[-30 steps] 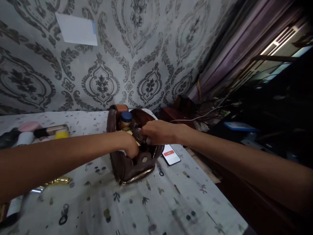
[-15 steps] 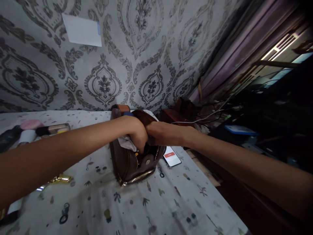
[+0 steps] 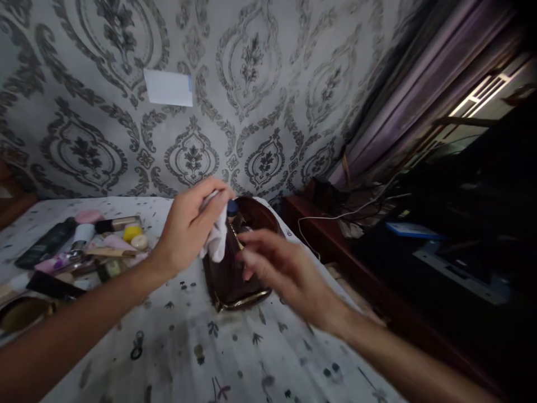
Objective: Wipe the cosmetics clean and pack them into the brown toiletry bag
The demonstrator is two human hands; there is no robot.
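Note:
A dark brown zippered bag (image 3: 224,280) rests on the patterned sheet, its top gaping. My left hand (image 3: 184,229) is closed on a crumpled white cloth (image 3: 217,238), held up at the bag's left side. Over the right part of the opening is my right hand (image 3: 285,268), blurred by motion, with its fingers apart and nothing seen in them. Between the hands a dark blue cap (image 3: 232,209) pokes out of the bag. My right hand hides part of the bag's inside.
Several cosmetics lie at the left, among them a dark bottle (image 3: 50,243), a yellow round item (image 3: 132,233) and a pink round item (image 3: 89,216). Beyond the sheet's right edge, a white cable (image 3: 327,217) runs over dark red furniture. The patterned wall (image 3: 247,112) stands behind.
Both hands have come out of the bag. My left hand has lifted the white cloth up and left; my right hand has drawn back and its fingers have spread.

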